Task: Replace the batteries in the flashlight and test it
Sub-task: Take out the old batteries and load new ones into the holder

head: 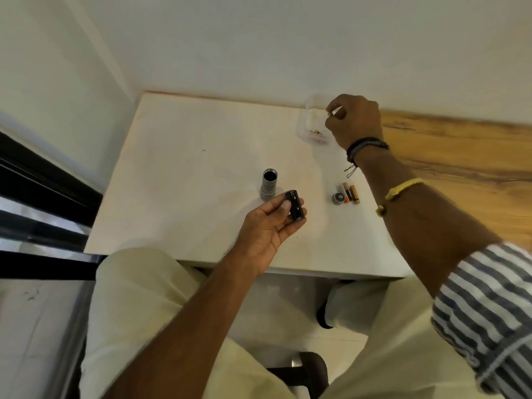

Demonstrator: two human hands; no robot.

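Observation:
The grey flashlight body [268,185] stands upright on the white table [184,174] with its open end up. My left hand [267,226] holds the black battery holder [296,208] just in front of it, above the table. A grey end cap [338,198] lies to the right, touching several gold-and-black batteries [350,192]. My right hand [354,119] is over a clear plastic container [312,122] at the back, fingers pinched together; what they pinch is too small to tell. Small gold-coloured pieces lie in the container.
A white wall rises right behind the table. A wooden surface [460,156] adjoins the table on the right. My knees in pale trousers [138,306] sit below the front edge. A dark window frame [43,180] runs along the left.

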